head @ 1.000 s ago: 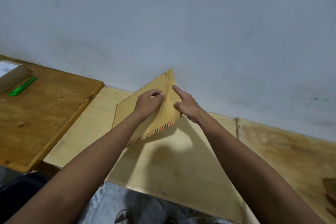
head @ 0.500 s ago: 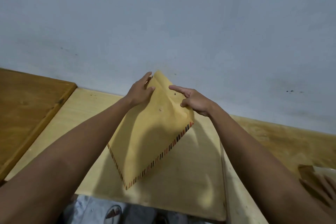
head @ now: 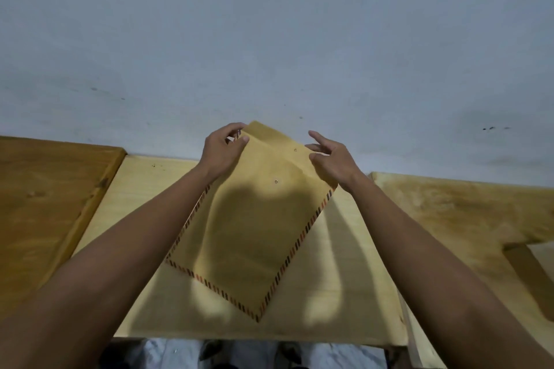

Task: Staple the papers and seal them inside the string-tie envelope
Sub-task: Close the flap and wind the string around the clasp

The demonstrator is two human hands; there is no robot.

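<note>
Envelope (head: 251, 231) held tilted above my pale table (head: 344, 272), flap end at 12 o'clock; left hand (head: 221, 150) pinches its 11 o'clock corner; right hand (head: 332, 159) pinches the flap edge at 1 o'clock.

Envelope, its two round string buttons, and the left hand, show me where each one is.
envelope (head: 248, 237), head view, middle of its brown face.
upper button (head: 295, 150), head view, eyelet on the flap.
lower button (head: 276, 181), head view, eyelet on the body.
left hand (head: 220, 153), head view, back of the hand.

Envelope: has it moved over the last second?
Yes. The envelope has turned and come down toward the pale table's near edge; its striped corner now points at the person.
</note>
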